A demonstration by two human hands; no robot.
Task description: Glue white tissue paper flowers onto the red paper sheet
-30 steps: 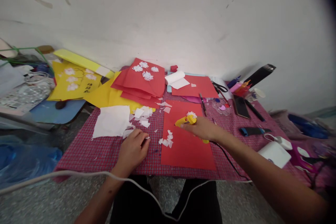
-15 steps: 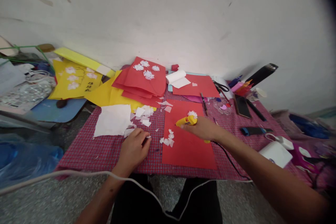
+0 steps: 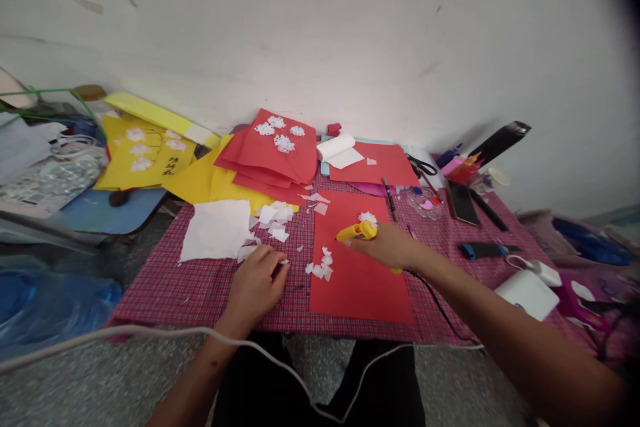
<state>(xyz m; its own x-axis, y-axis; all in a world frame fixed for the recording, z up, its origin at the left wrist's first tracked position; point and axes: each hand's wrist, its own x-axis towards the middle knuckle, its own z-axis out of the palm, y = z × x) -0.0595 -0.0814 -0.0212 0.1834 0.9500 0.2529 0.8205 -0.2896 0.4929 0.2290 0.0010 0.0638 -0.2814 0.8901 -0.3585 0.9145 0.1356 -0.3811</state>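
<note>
A yellow glue gun [image 3: 357, 232] is in my right hand [image 3: 390, 244], its nozzle pointing left above a red paper sheet [image 3: 363, 290]. Just behind the gun, a ruffled white paper flower [image 3: 367, 217] sits on that sheet. Small crumpled white paper pieces [image 3: 321, 265] lie at the sheet's left edge. My left hand [image 3: 261, 280] rests on the checked cloth with thumb and fingers pinched on a small white paper piece [image 3: 283, 261]. Beyond it are loose torn white scraps [image 3: 274, 219] and a larger white paper square [image 3: 215, 230].
Red sheets with white paper flowers [image 3: 284, 143] are stacked at the back. A paper roll [image 3: 336, 147], paint palette [image 3: 425, 203], phone [image 3: 463, 203] and blue-black cutter [image 3: 483, 250] stand farther right. A white cable [image 3: 200, 331] crosses in front of the table; a black cord [image 3: 440, 307] trails from the gun.
Both hands keep almost the same place, the glue gun still over the red sheet. The whole view has shifted very slightly.
</note>
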